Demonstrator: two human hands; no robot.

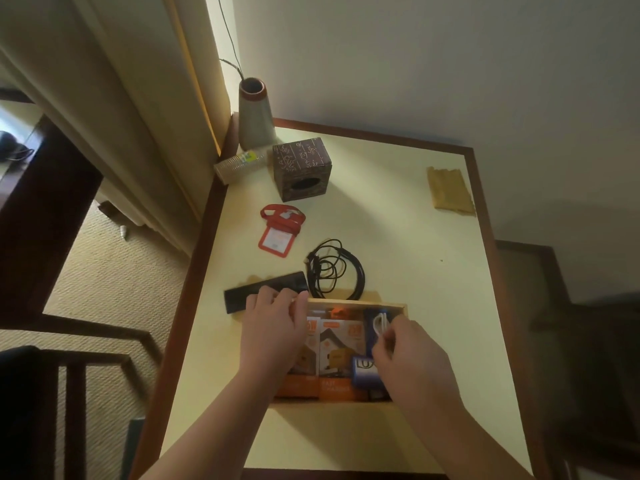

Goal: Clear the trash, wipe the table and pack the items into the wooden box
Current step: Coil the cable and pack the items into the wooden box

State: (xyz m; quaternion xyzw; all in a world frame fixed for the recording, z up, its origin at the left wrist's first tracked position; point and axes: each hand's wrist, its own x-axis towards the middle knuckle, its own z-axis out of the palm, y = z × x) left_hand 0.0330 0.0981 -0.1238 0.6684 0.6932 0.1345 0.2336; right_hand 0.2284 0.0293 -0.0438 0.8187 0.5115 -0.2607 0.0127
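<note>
I see wooden box near table's front edge; both hands over it; left hand above box's left side, fingers curled, grip unclear, cannot tell; right hand pinching white cable over box's right side; orange charger packs and blue pack inside; black remote and coiled black cable touching box's far rim; red badge holder farther back; yellow cloth far right of box, near table edge; bare tabletop right of box.

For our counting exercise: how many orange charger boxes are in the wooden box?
2 show. One orange charger box lies mid-box; the other lies left of it, partly under the left hand. The hands may hide more.
</note>
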